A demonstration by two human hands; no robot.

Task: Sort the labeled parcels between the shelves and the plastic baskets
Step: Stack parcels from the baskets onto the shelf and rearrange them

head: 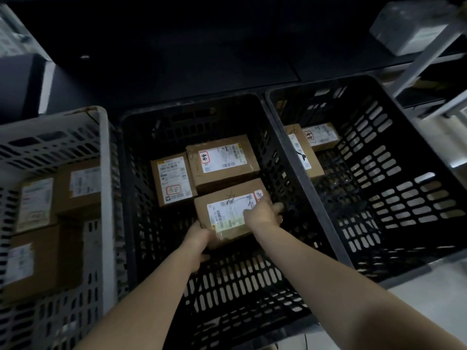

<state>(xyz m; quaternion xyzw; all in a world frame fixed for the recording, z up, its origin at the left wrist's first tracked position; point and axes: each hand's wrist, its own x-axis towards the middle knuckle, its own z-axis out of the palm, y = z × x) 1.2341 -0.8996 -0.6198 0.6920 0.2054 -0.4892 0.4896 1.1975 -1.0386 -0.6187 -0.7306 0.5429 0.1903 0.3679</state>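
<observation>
Brown cardboard parcel with a white barcode label and black handwritten strokes on its top (227,205) sits between both hands inside the middle black plastic basket with slotted walls (240,286), towards the basket's right side. The left hand (199,238) grips the parcel's near left corner, fingers curled under the edge. The right hand (262,213) holds the right side, its palm lying over the label and its fingertips wrapped round the far right edge. It cannot be told whether the parcel rests on the basket floor or is lifted clear of it. Both bare forearms reach in over the near wall.

Two more labelled brown boxes lie in the same basket. A wider box bearing a red-framed stamp (222,160) is just behind the held parcel, and a narrower box with its label turned lengthways (171,180) is beside that one on the left.

The right black slotted basket (391,173) stands against the middle one and holds two labelled brown boxes in its far left corner, a long one (303,152) by the wall and a smaller one (321,135) behind it. On the left, a pale grey slotted basket (103,173) contains several labelled cardboard boxes (78,188) packed close together.

At the upper right, a grey metal shelf frame (429,54) carries a blurred pale wrapped package (409,29).
</observation>
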